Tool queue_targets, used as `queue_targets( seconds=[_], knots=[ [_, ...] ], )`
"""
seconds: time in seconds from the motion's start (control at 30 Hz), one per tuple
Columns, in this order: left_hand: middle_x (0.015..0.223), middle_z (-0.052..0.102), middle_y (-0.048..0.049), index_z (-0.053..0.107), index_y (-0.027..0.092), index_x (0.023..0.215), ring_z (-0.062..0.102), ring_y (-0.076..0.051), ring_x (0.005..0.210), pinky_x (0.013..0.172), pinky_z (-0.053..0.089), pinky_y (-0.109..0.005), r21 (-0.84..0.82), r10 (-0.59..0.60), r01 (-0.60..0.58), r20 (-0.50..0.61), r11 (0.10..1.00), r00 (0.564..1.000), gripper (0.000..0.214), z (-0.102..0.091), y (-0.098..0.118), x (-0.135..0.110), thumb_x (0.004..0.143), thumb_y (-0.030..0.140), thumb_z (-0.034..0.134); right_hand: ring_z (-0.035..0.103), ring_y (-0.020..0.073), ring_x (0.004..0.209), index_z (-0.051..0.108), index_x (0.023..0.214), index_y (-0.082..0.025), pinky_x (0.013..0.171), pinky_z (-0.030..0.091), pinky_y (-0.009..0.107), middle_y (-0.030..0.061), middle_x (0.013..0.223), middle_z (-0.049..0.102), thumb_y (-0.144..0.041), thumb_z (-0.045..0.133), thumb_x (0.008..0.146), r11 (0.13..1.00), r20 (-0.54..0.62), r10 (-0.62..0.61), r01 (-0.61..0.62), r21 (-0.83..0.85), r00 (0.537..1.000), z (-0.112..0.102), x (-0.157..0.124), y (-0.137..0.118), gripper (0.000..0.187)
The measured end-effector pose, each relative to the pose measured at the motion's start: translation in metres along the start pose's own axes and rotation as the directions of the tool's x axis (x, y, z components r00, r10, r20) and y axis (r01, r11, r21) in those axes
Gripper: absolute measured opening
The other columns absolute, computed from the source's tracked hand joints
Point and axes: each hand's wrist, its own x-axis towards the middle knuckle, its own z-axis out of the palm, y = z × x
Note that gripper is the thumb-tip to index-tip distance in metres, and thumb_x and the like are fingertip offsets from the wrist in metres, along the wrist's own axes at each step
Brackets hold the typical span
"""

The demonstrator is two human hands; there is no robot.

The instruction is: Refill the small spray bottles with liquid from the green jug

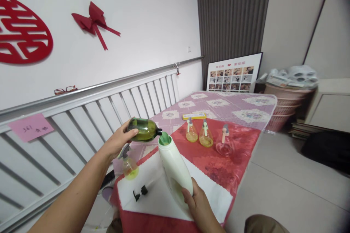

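My left hand (123, 138) is closed around a dark green pump bottle (142, 129), its pump off, lying nearly level in the air with its black neck pointing right. That neck meets the green spout (164, 139) of a white detergent bottle (176, 164), tilted up to the left. By the lower part of this white bottle, my right hand (195, 200) grips it. Whether liquid is passing between the two is too small to tell. Below them, a black pump head (140, 192) lies on a white cloth (153, 200). A spray bottle with yellow liquid (130, 169) stands under my left hand.
Several spray bottles, including a clear one (224, 145), stand on the red cloth (237, 164) to the right. Behind them lies a yellow-edged case (194, 116). A white radiator (131, 96) runs along the left; stacked pink baskets (284, 111) stand beyond the table.
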Motion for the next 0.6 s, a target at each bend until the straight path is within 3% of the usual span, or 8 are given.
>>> queue_targets(
  seconds=[0.6],
  knots=[
    [0.12, 0.061, -0.0075, 0.042, 0.027, 0.136, 0.06, -0.023, 0.093, 0.069, 0.047, -0.031, 0.006, -0.014, 0.015, -0.012, 1.0, 1.0, 0.073, 0.0001, 0.0036, -0.0016, 0.071, 0.048, 0.066, 0.063, 0.022, 0.058, 0.056, 0.113, -0.015, 0.057, 0.049, 0.03, 0.0023, 0.065, 0.066, -0.059, 0.036, 0.089, 1.0, 0.0, 0.006, -0.006, -0.011, 1.0, 0.0012, -0.0001, 0.0025, 0.055]
  ],
)
